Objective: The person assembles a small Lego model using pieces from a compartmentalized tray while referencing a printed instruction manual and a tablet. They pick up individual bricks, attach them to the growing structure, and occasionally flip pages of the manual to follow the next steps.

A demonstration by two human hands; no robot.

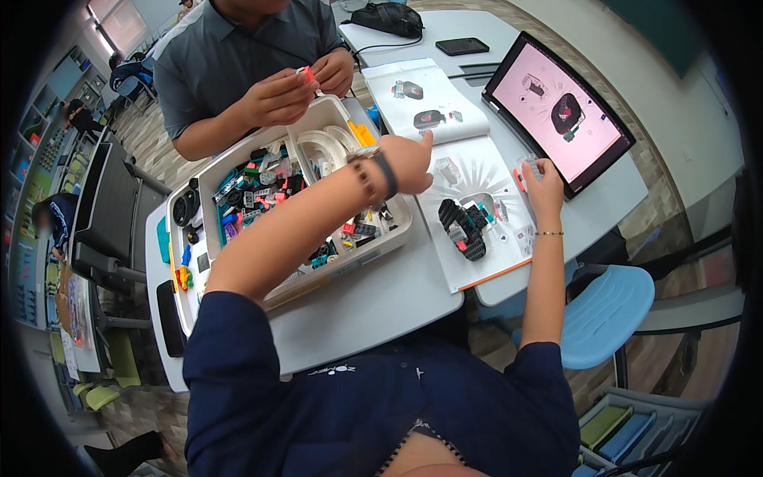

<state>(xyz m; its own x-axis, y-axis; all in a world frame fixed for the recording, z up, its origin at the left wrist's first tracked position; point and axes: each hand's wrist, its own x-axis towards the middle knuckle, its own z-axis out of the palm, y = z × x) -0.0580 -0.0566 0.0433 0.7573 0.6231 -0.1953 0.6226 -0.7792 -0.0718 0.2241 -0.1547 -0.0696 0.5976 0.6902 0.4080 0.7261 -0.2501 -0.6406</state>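
Over a pale grey surface [373, 306], the person's left hand [409, 161] reaches out with its index finger stretched forward and the other fingers curled in, the fingertip touching the open instruction booklet [445, 119]. A dark strap and a beaded band circle that wrist. Their right hand [543, 184] pinches a small building piece [524, 168], pale with a touch of red, between thumb and fingers, held just above the booklet's right page; a thin bracelet sits on that wrist.

On the booklet lies a partly built model [465, 228] of black and grey plastic bricks, chunky and curved, with small teal accents. The glossy pages show printed diagrams of the same model.

Left of the booklet stands a white plastic sorting tray [397, 234] with compartments, filled with loose bricks in black, grey, teal, red and yellow, plus curved white pieces at its far end. A flat lid [176, 310] under it holds a few more bright pieces.

Beyond the booklet, a tablet [556, 107] leans upright, showing a pink picture of the model. Across the surface, another person's hands [306, 83] pinch a red piece
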